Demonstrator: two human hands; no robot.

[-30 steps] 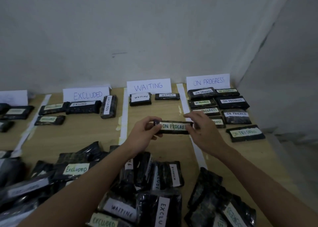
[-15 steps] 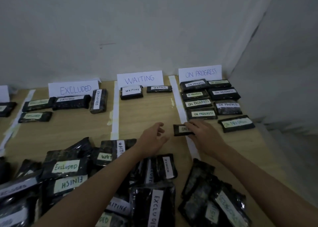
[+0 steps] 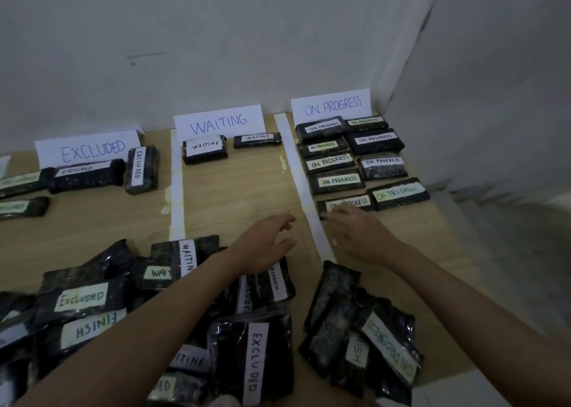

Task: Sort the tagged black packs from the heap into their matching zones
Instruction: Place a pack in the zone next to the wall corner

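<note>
A black pack tagged ON PROGRESS (image 3: 347,203) lies flat at the near end of the On Progress zone, under the ON PROGRESS sign (image 3: 332,106). My right hand (image 3: 357,235) reaches over the white tape strip (image 3: 304,190), and its straight fingertips touch the pack's near left edge. My left hand (image 3: 265,246) hovers open over bare wood in the Waiting zone and holds nothing. The heap of tagged black packs (image 3: 253,354) covers the near part of the table under both forearms.
Several ON PROGRESS packs (image 3: 375,141) fill the right zone. Two packs (image 3: 205,148) lie under the WAITING sign (image 3: 217,122). Several more packs (image 3: 88,176) sit by the EXCLUDED sign (image 3: 89,150). A wall corner bounds the table (image 3: 234,196) behind and to the right.
Both hands held the ON PROGRESS pack up a second ago. My left hand let go, and my right hand carried it right across the tape and set it down in its zone.
</note>
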